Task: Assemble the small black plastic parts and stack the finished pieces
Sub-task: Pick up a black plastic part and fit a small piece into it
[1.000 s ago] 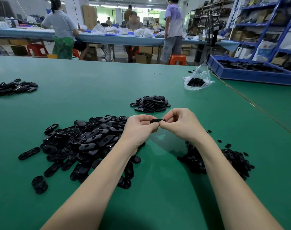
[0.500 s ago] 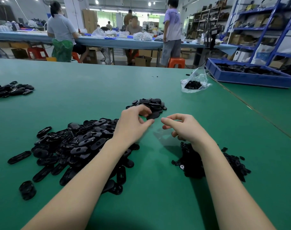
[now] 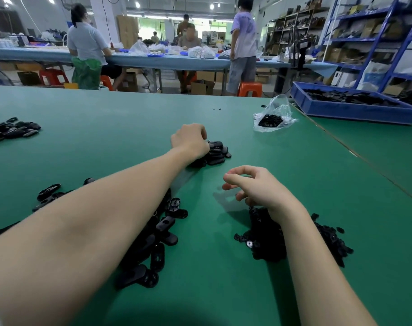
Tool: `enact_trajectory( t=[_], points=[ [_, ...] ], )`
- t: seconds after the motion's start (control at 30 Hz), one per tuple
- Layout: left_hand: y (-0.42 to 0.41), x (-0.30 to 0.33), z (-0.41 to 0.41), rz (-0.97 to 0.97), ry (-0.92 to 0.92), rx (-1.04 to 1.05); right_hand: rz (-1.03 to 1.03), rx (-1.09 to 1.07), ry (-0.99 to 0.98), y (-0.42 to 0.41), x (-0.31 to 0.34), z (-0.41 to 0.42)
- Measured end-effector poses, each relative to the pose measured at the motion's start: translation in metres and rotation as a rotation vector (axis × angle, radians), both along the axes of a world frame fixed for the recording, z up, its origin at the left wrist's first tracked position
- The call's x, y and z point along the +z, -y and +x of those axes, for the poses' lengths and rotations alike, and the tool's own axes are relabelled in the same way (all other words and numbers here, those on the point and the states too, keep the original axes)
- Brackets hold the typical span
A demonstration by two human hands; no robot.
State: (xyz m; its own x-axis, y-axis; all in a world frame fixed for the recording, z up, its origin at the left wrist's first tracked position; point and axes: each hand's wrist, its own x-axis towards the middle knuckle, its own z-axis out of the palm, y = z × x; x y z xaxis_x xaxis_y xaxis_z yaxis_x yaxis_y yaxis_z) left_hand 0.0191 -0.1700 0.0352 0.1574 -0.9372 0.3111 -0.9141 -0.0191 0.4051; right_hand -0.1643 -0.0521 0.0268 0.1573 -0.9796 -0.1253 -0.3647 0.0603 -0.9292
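Observation:
My left hand (image 3: 190, 142) reaches forward over the small stack of finished black pieces (image 3: 216, 153) in the middle of the green table (image 3: 294, 196). Its fingers curl down onto the stack's top; whether they hold a piece is hidden. My right hand (image 3: 254, 187) hovers above the table with loosely curled fingers and holds nothing. Under my left forearm lies a big heap of black oval shells (image 3: 162, 229). A pile of small black inserts (image 3: 270, 238) lies below my right wrist.
A clear plastic bag (image 3: 272, 117) with black parts lies at the far right. A blue tray (image 3: 350, 109) of parts stands beyond the table seam. Another pile of black pieces (image 3: 12, 130) lies at the far left. People work at a far table.
My hands pinched one black piece together a second ago. My left hand has since carried it forward to the finished stack, and my right hand has let go and dropped back toward the inserts.

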Motion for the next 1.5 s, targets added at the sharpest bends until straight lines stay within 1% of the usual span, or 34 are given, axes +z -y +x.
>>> enact_trajectory(
  t=[0.1, 0.2, 0.3, 0.4, 0.5, 0.6, 0.73, 0.87, 1.03, 1.13, 1.23, 1.3, 1.5],
  points=[
    [-0.005, 0.001, 0.003, 0.005, 0.007, 0.015, -0.003, 0.003, 0.001, 0.000, 0.001, 0.001],
    [-0.021, 0.002, 0.007, -0.033, -0.021, -0.001, 0.003, 0.018, -0.005, -0.002, 0.003, 0.001],
    [-0.048, 0.000, 0.012, -0.071, -0.101, -0.043, 0.005, 0.038, -0.019, -0.004, 0.004, 0.001],
    [-0.080, -0.008, 0.019, -0.051, -0.223, -0.128, -0.004, 0.060, -0.046, -0.005, 0.005, 0.004],
    [-0.113, -0.020, 0.020, -0.049, -0.261, -0.176, -0.014, 0.090, -0.097, -0.006, 0.005, 0.008],
    [-0.132, -0.026, 0.020, -0.027, -0.226, -0.222, -0.021, 0.132, -0.157, -0.008, 0.004, 0.013],
    [-0.138, -0.018, 0.028, 0.004, -0.118, -0.245, -0.025, 0.190, -0.228, -0.010, 0.002, 0.021],
    [-0.138, -0.012, 0.048, -0.016, 0.019, -0.139, -0.049, 0.224, -0.279, -0.010, -0.002, 0.029],
    [-0.138, -0.018, 0.079, 0.121, 0.103, 0.025, -0.070, 0.286, -0.299, -0.010, -0.009, 0.044],
    [-0.137, -0.020, 0.080, 0.188, 0.126, 0.016, -0.080, 0.303, -0.303, -0.011, -0.011, 0.049],
    [-0.137, -0.022, 0.078, 0.215, 0.159, -0.003, -0.086, 0.296, -0.298, -0.011, -0.013, 0.048],
    [-0.138, -0.024, 0.077, 0.189, 0.162, 0.008, -0.085, 0.298, -0.294, -0.011, -0.013, 0.047],
    [-0.142, -0.024, 0.071, 0.039, 0.086, 0.085, -0.086, 0.307, -0.317, -0.011, -0.011, 0.047]
  ],
)
